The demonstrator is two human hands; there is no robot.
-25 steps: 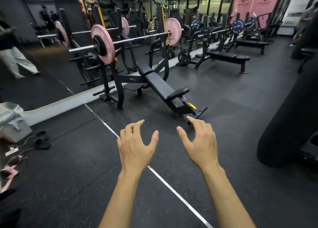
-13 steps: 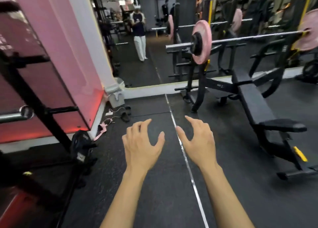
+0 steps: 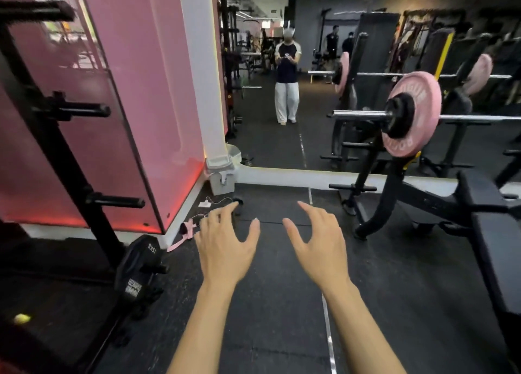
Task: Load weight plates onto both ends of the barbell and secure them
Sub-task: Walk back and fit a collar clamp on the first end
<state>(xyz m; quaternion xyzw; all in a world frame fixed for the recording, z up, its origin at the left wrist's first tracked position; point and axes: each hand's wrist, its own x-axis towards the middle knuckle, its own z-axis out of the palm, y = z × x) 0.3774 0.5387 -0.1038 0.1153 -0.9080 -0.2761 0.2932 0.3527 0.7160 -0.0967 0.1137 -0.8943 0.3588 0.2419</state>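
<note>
The long silver metal barbell [image 3: 363, 116] rests on the black steel bench rack [image 3: 366, 173] at the right, in front of the big wall mirror [image 3: 282, 136]; a round pink weight plate [image 3: 415, 114] already sits on the near end of the bar, with a smaller black round piece [image 3: 399, 118] pressed against its outer face; I cannot tell if that piece is a lock or another little plate; the far end of the bar runs out of the picture, so I cannot tell what is on it; the pink plates seen higher up are in the mirror.

So one end looks loaded; my guess is that more plates may be wanted, and the locking is not sure yet.

Low at the left, a black round plate marked 15KG [image 3: 139, 266] hangs on a peg of the black plate tree [image 3: 70, 153], near the pink glossy wall panel [image 3: 118, 97]; it looks like the next thing to fetch.

The left hand [image 3: 225, 249] and the right hand [image 3: 318, 246] float side by side over the dark rubber floor [image 3: 282, 331]; fingers are spread and a little bent; they hold nothing and touch nothing.
</note>
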